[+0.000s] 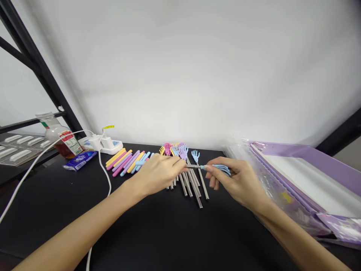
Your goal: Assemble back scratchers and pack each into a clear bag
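Note:
A back scratcher with a light blue claw head (222, 169) and a thin metal rod is held crosswise between both hands above the table. My right hand (237, 180) pinches it at the base of the claw. My left hand (159, 171) is closed around the rod's other end, which the fingers hide. A light blue tube end (140, 163) shows left of that hand; whether it belongs to the held scratcher I cannot tell. Below and behind lies a pile of back scratchers (194, 180) with pink, yellow, purple and blue claws and bare metal rods.
Coloured handle tubes (124, 162) lie left of my left hand. Farther left are a white power strip (114, 146) with cables, a blue packet (80, 160) and a bottle of brown liquid (63, 139). A purple tray (293, 148) with clear plastic wrap stands on the right of the black table (146, 237).

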Demonstrator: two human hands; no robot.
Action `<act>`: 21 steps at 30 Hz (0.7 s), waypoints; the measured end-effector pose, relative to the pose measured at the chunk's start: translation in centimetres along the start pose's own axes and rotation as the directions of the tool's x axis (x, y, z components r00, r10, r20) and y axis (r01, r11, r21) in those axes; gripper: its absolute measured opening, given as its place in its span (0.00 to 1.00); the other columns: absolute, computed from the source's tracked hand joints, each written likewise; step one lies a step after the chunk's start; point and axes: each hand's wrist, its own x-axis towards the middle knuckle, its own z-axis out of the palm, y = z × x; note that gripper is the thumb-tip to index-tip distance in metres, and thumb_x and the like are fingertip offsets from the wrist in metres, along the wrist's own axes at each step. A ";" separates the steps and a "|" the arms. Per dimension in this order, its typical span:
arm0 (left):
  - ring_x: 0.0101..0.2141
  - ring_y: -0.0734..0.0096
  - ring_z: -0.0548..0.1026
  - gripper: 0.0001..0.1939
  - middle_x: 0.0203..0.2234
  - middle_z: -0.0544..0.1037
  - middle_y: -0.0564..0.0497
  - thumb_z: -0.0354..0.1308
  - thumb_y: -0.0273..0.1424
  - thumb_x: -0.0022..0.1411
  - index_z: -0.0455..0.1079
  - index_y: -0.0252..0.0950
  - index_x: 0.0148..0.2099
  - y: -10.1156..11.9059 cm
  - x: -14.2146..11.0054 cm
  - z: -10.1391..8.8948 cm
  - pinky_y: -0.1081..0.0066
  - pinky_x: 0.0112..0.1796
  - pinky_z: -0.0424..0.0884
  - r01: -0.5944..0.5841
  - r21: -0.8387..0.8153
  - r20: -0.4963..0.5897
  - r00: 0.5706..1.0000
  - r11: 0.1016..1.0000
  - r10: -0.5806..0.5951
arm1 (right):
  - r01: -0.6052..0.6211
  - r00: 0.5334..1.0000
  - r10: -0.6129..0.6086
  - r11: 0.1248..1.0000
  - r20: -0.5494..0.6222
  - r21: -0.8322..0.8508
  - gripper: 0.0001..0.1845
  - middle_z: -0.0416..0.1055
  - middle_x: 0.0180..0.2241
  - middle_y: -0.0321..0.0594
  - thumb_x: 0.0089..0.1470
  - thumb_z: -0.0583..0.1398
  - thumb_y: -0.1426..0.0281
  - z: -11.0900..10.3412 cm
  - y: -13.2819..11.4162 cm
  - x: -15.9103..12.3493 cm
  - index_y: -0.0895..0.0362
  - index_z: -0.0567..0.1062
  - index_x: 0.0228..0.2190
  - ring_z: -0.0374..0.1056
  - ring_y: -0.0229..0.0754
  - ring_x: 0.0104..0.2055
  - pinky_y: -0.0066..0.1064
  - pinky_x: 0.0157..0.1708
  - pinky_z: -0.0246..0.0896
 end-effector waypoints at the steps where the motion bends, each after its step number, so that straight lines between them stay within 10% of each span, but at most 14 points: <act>1: 0.21 0.74 0.69 0.20 0.22 0.70 0.55 0.44 0.34 0.76 0.64 0.34 0.30 0.3 0.1 0.0 0.68 0.22 0.54 -0.002 0.005 -0.003 1.000 1.000 0.002 | -0.013 1.000 0.013 1.000 0.020 0.016 0.17 0.74 0.22 0.39 0.57 0.64 0.56 0.4 0.0 0.0 0.58 0.77 0.27 0.69 0.38 0.20 0.29 0.21 0.66; 10: 0.21 0.75 0.70 0.17 0.22 0.71 0.55 0.49 0.34 0.74 0.66 0.34 0.31 -1.0 -0.1 0.0 0.68 0.21 0.53 0.005 0.136 -0.077 0.997 0.991 0.005 | -0.414 0.900 0.424 0.760 0.101 0.501 0.21 0.66 0.21 0.35 0.48 0.71 0.56 -1.4 1.0 0.5 0.58 0.72 0.20 0.56 0.31 0.19 0.25 0.17 0.54; 21: 0.21 0.74 0.69 0.18 0.22 0.72 0.55 0.47 0.36 0.75 0.69 0.34 0.34 -1.2 -0.3 0.1 0.69 0.22 0.55 0.150 -0.003 -0.066 0.986 0.989 -0.150 | -0.037 0.900 0.321 0.730 -0.295 0.683 0.18 0.67 0.26 0.37 0.41 0.74 0.57 0.2 0.2 1.2 0.57 0.79 0.27 0.58 0.33 0.25 0.28 0.21 0.55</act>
